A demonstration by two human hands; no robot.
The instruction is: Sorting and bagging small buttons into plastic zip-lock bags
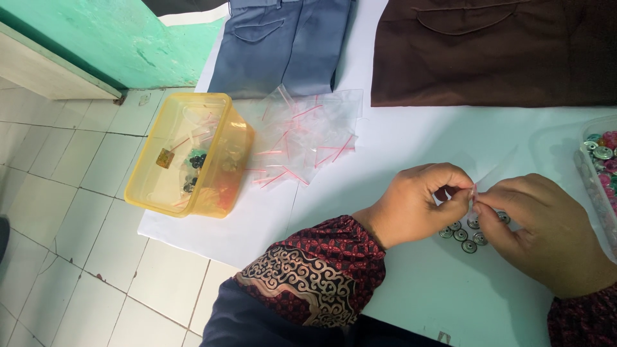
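My left hand (418, 202) and my right hand (546, 231) meet over the white table (398, 141), both pinching the top edge of one small clear zip bag (491, 177) with a red seal strip. Under my fingers lie several round metal buttons (461, 235) on the table. A heap of empty clear zip bags (305, 138) with red strips sits to the left of my hands. Both wrists wear dark red patterned sleeves.
A yellow plastic tub (193, 154) holding filled small bags overhangs the table's left edge. A clear container (601, 167) of mixed buttons stands at the right edge. Grey-blue trousers (283, 45) and a brown garment (495, 51) lie at the back. Tiled floor (58, 193) lies left.
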